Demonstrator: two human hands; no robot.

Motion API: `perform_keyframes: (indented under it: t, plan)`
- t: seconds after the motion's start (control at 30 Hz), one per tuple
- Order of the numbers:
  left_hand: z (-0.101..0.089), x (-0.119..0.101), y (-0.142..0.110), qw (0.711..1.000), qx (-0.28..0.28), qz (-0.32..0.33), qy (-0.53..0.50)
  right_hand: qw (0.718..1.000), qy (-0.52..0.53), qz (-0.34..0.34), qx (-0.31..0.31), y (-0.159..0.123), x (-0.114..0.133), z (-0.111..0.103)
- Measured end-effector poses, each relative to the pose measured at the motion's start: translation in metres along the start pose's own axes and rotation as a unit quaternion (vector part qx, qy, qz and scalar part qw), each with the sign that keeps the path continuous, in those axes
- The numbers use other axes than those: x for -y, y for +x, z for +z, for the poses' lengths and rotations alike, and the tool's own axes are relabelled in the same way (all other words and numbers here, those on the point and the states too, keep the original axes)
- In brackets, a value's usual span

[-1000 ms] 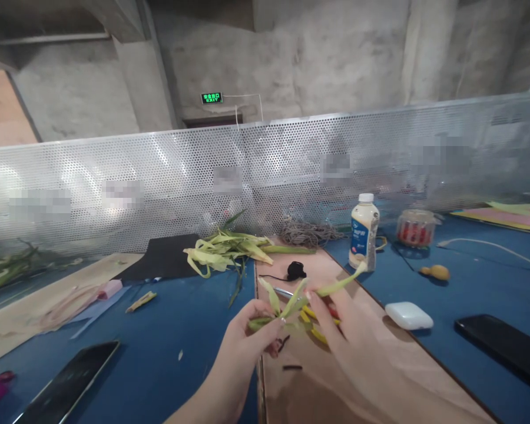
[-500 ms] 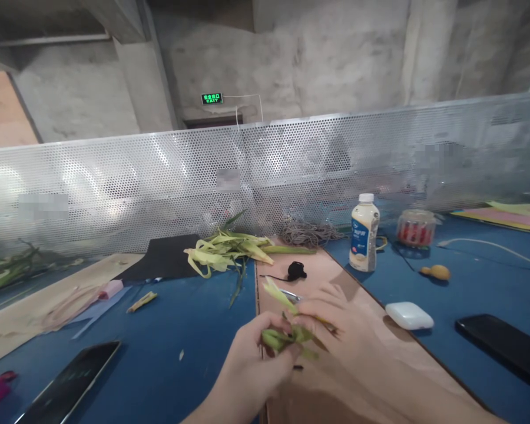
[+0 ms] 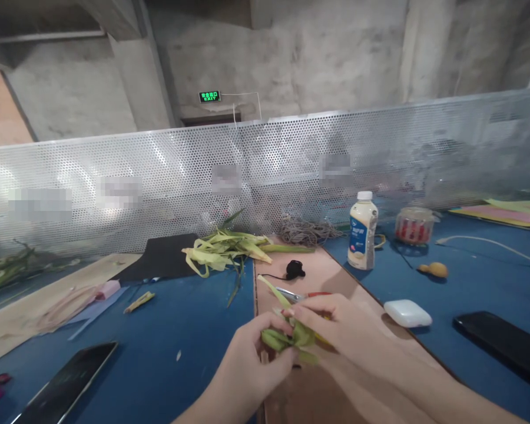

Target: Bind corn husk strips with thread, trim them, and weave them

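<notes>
A small bundle of green corn husk (image 3: 287, 340) is pinched between both hands over the brown board. My left hand (image 3: 258, 353) is closed round its left side, thumb and fingers meeting on the folded leaves. From the right, my right hand (image 3: 335, 324) grips the husk with fingertips pressed together; a pale strip points up and left from there. Just beyond the fingers lie scissors (image 3: 291, 294) with a red handle, partly hidden by my right hand. A ball of black yarn (image 3: 295, 270) rests farther back, its loose end trailing left.
Loose corn husks (image 3: 229, 250) and tangled grey cord (image 3: 309, 231) lie along the perforated metal screen (image 3: 159, 188). On the right stand a milk bottle (image 3: 363, 232) and a clear jar (image 3: 415, 225), near a white case (image 3: 407, 313) and a black phone (image 3: 499, 344). Another phone (image 3: 68, 383) lies left.
My right hand has shifted slightly and its fingers have drawn together, showing more of the scissors' red handle. The left hand keeps its hold on the husk. The view has moved a little.
</notes>
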State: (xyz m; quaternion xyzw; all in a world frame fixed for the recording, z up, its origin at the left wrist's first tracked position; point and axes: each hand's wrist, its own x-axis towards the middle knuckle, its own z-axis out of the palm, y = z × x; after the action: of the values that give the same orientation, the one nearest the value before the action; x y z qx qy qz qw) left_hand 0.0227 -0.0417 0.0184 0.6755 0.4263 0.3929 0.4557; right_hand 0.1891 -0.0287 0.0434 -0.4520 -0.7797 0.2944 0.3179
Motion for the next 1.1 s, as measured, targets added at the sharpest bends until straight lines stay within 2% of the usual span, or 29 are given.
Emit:
perform_keyframes:
  t: [0.13,0.27,0.4,0.57,0.73,0.87,0.97,1.03,1.1]
  plan:
    - [-0.001,0.004,0.001,1.0,0.001,0.003,0.025,0.994,0.105,0.013,0.017,0.006,-0.008,-0.001]
    - [-0.001,0.007,0.001,1.0,-0.002,0.01,0.002,0.988,0.153,0.024,-0.008,0.011,-0.012,0.0]
    - [0.001,0.008,0.003,0.996,-0.017,0.002,-0.083,0.986,0.139,0.007,-0.089,0.011,-0.009,0.002]
    - [0.001,0.013,0.008,0.991,0.016,-0.021,-0.132,0.985,0.079,0.001,-0.152,0.005,-0.012,0.006]
    - [0.002,0.014,0.005,0.989,0.032,-0.013,-0.146,0.983,0.07,-0.007,-0.169,0.0,-0.01,0.008]
    - [0.003,0.011,0.002,0.984,0.047,0.016,-0.168,0.982,0.096,-0.056,-0.153,-0.004,-0.003,0.008]
    - [0.004,0.01,0.002,0.982,0.046,0.02,-0.181,0.974,0.095,-0.062,-0.198,-0.003,0.0,0.009]
    - [0.004,0.011,0.002,0.983,0.036,0.013,-0.181,0.973,0.061,-0.058,-0.215,-0.003,-0.002,0.012]
    - [0.005,0.011,0.002,0.982,0.032,0.006,-0.185,0.976,0.002,-0.082,-0.2,-0.002,-0.006,0.014]
